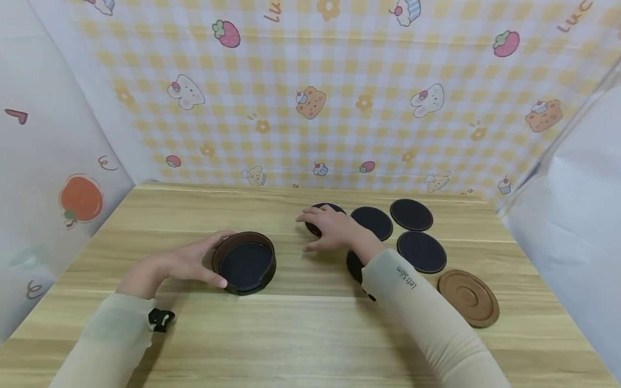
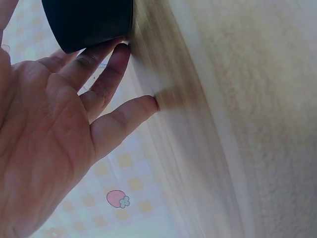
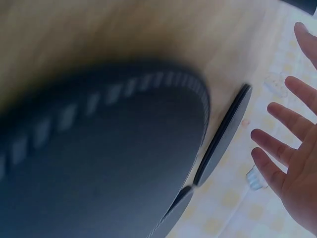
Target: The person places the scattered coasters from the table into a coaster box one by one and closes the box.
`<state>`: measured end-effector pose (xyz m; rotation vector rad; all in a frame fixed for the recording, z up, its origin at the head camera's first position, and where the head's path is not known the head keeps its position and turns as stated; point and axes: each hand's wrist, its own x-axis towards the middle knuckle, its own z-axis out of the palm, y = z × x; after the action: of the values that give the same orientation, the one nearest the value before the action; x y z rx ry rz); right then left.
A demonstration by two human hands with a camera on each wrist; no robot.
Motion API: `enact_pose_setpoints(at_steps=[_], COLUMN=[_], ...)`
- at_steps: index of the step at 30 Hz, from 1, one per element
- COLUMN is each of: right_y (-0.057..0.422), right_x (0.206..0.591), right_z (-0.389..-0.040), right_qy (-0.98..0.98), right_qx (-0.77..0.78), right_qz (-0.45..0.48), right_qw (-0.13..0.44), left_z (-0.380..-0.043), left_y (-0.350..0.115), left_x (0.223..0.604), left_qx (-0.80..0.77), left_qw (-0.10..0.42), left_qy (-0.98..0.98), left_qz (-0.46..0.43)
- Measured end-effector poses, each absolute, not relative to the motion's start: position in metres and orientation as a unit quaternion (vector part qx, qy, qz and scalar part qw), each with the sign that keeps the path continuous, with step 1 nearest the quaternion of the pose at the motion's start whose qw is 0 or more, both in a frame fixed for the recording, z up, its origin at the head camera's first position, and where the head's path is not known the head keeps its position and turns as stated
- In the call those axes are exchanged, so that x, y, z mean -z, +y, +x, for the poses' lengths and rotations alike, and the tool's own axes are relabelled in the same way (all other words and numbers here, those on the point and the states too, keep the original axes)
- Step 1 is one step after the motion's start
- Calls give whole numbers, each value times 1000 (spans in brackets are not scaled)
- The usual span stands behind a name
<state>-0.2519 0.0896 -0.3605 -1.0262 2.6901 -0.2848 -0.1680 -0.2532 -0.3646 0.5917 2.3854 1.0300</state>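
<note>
My left hand (image 1: 189, 261) holds a round black coaster holder (image 1: 270, 272) with a brown inner wall, thumb at the near rim and fingers round the far left side. A black disc (image 1: 246, 265) shows inside it. In the left wrist view, the fingers (image 2: 109, 74) reach along the holder's dark outer wall (image 2: 91, 25). My right hand (image 1: 332, 229) is over a black round coaster (image 1: 314, 229), fingers spread, partly hiding it. The right wrist view shows those fingers (image 3: 277, 146) straight and apart, with nothing between them.
More black coasters lie to the right: one (image 1: 371, 223) near the hand, one (image 1: 411, 214) at the back, one (image 1: 422, 251) in front. Another coaster (image 1: 354, 265) is partly under the right forearm. A brown round disc with a ringed centre (image 1: 468, 296) lies beside the right sleeve.
</note>
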Motion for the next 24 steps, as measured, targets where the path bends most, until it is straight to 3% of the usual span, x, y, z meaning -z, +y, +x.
enact_pose_setpoints(at_steps=[24], right_y=[123], right_x=[369], right_z=[-289], right_qy=[930], right_qx=[79], right_qz=[-308], right_qw=[182], left_z=[-164], left_y=[-254], left_x=[362], left_qx=[-372], left_qw=[246], left_qy=[872], left_qz=[201])
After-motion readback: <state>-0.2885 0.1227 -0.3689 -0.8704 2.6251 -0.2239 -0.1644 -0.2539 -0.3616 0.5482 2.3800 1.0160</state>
